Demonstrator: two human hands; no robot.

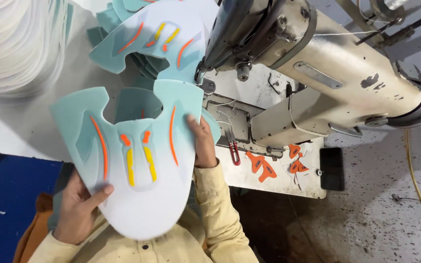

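Directly below the camera, a person holds a flat shoe upper panel point(137, 165) in both hands, near the centre of the view. The panel is pale teal fading to white, with orange and yellow stripes, and cut in a horseshoe shape. The left hand point(80, 207) pinches its lower edge at about 7 o'clock, thumb on top. The right hand point(201, 143) grips the opposite edge at about 3 o'clock, fingers curled behind. The piece looks light, thin and bendy, likely to flop if held by one tip, so taking it by both side edges seems soundest. At 12 o'clock a similar panel point(157, 39) lies on a heap of teal pieces. A cream industrial sewing machine point(327, 73) stretches toward 2 o'clock. Small orange cut shapes point(261, 168) and red thread snips point(234, 152) rest on the white table point(20, 126).
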